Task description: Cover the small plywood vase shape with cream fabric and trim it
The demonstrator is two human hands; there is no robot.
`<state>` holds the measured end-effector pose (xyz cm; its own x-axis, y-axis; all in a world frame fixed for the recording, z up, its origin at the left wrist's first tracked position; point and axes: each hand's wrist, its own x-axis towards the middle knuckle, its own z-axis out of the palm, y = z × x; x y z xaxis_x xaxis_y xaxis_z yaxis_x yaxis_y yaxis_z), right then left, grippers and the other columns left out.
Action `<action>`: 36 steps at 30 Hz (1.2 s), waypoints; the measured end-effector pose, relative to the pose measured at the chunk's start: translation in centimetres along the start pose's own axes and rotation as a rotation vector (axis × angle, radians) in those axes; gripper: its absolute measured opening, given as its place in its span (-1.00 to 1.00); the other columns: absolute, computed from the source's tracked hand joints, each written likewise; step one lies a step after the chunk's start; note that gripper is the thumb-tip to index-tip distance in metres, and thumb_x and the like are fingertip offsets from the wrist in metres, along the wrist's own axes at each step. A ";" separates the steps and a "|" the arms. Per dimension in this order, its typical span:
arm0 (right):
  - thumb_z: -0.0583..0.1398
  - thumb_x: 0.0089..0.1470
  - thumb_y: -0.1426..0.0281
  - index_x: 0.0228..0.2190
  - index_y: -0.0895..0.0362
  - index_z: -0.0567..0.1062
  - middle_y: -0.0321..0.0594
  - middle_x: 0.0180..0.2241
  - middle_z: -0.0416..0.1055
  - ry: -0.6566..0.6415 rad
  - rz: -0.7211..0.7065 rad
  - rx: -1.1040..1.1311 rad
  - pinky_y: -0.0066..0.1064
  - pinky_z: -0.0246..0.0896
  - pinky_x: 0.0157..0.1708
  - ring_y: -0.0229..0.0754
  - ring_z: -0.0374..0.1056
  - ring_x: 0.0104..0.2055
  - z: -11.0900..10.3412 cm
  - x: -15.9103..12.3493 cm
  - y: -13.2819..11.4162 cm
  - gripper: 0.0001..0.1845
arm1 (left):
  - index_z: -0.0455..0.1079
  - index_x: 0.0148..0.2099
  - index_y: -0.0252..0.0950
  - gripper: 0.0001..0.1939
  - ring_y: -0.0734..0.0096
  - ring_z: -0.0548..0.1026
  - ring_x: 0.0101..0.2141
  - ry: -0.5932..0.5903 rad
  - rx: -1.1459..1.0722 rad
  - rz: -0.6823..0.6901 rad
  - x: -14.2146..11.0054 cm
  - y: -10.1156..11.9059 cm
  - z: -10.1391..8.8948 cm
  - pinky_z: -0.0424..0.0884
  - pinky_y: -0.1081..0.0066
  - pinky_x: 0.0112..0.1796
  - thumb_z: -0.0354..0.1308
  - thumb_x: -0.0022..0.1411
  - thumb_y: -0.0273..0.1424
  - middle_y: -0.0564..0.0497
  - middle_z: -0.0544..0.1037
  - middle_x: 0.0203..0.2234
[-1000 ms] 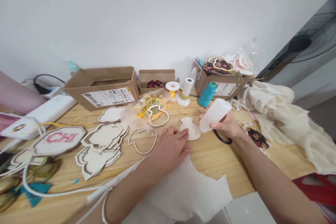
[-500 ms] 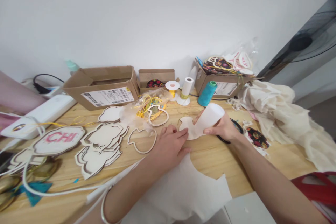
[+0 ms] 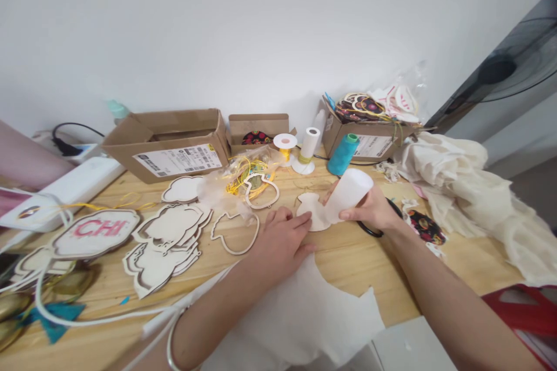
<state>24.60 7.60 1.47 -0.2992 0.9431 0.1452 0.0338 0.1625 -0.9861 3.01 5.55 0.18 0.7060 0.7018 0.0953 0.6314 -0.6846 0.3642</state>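
A pale, vase-shaped flat piece [image 3: 314, 213] lies on the wooden table in front of me. My left hand [image 3: 285, 237] rests flat, its fingertips on the piece's left edge. Wrapped around a white plastic bottle [image 3: 351, 192], my right hand [image 3: 369, 208] tilts it with its broad base up and its lower end at the right side of the piece. The bottle's tip is hidden. Below my left hand spreads a white cloth [image 3: 300, 313]. Partly behind my right wrist lies a black ring-shaped handle [image 3: 369, 231].
Wooden outline frames [image 3: 237, 235] and stacked cloud-shaped pieces [image 3: 167, 226] lie to the left. Behind stand a cardboard box [image 3: 169, 145], a white spool [image 3: 310, 145] and a teal thread cone [image 3: 343, 153]. Cream fabric [image 3: 461, 185] is heaped at right; a white cable [image 3: 108, 322] crosses the left.
My right hand has brought the bottle left and slightly down over the vase-shaped piece, then moved very little. My left hand has stayed in place.
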 end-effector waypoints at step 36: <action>0.34 -0.35 0.37 -0.40 0.18 0.47 -0.18 -0.42 0.49 0.298 0.013 -0.075 -0.34 0.36 -0.40 -0.14 0.40 -0.41 4.4 2.5 0.5 -0.66 | 0.12 0.12 -0.51 -0.06 0.16 0.28 -0.14 0.245 0.275 -0.058 -0.8 4.9 4.2 0.14 0.30 -0.17 -0.12 -0.09 0.17 -0.22 0.30 0.02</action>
<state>19.69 8.75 0.97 -0.0060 0.9870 0.1607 0.1090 0.1604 -0.9810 6.91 0.78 -2.01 0.5898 0.7446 0.3126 0.7542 -0.6463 0.1163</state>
